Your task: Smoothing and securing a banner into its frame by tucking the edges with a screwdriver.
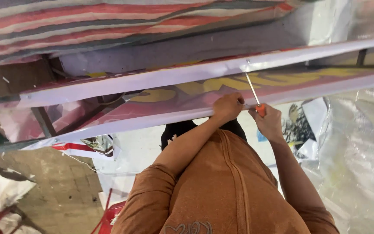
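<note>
Shirt: nearest to me is the orange-brown shirt [226, 190]; both arms reach away from it to the work.
Right hand: my right hand [268, 122] is closed around the orange handle of a screwdriver [253, 89], whose thin shaft slants up to a fastener [247, 62] on the upper white band.
Left hand: my left hand [228, 106] is curled shut on the lower edge of the printed banner [182, 89], just beside the right hand, pinching the sheet.
Banner: it lies stretched across a dark metal frame [44, 121], pink and yellow print between white borders, running left to right.
Slip risk: the shaft meets the fastener at a slant, so I judge the tip could skid off and score or pierce the glossy sheet.
Hand risk: the left fingers sit close under the tool's line; a slip could drive it towards them.
Tension risk: if the left grip loosens, the sheet may sag and wrinkle at the fastener.
Farther off: a striped tarpaulin [87, 26] hangs beyond, and crinkled clear plastic [360, 151] lies at the right.
</note>
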